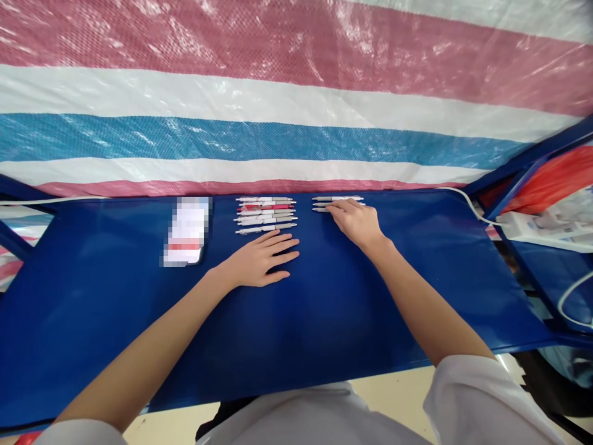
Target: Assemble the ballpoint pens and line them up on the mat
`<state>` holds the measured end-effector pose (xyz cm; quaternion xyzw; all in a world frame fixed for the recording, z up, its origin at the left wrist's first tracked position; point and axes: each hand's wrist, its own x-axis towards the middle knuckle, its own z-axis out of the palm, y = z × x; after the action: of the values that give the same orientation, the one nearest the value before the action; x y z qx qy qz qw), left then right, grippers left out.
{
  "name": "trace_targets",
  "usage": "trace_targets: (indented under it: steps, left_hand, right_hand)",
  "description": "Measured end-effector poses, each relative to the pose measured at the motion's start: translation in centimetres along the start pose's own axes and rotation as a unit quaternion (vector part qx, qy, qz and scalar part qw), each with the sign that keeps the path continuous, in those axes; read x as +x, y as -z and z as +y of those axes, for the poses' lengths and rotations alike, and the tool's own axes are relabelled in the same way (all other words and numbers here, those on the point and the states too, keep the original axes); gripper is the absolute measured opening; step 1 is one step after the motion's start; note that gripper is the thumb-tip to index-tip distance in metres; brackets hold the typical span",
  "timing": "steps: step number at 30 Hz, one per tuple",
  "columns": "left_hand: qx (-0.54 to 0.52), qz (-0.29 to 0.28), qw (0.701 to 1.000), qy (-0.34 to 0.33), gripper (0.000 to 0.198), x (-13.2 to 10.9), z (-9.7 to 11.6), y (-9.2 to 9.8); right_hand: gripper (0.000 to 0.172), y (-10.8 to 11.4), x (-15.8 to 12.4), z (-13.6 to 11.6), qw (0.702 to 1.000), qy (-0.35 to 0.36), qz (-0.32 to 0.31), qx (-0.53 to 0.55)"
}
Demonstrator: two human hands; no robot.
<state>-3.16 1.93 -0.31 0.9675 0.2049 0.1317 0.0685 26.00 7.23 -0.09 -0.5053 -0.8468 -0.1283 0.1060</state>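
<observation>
On the blue table lies a group of several pens [265,212], mostly white and grey with one red among them, placed side by side. My left hand [265,259] rests palm down with its fingers spread, just below the lowest pen of that group. Farther right is a smaller set of pens [324,199] near the table's back edge. The fingers of my right hand [356,222] are bent together over the lowest pen there, at its left part, and cover much of it.
A phone with a blurred, lit screen [187,232] lies left of the pens. The blue table [296,327] ends behind at a striped plastic sheet [278,142]. A white cable [470,204] runs along the right back corner towards a white tray [537,230].
</observation>
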Motion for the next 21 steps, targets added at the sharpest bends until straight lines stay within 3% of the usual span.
trace_targets:
  steps: [21]
  left_hand:
    - [-0.022, -0.003, 1.0, 0.019, 0.042, -0.34, 0.1, -0.2]
  right_hand:
    - [0.034, 0.03, 0.07, 0.66, 1.0, -0.01, -0.012, 0.018]
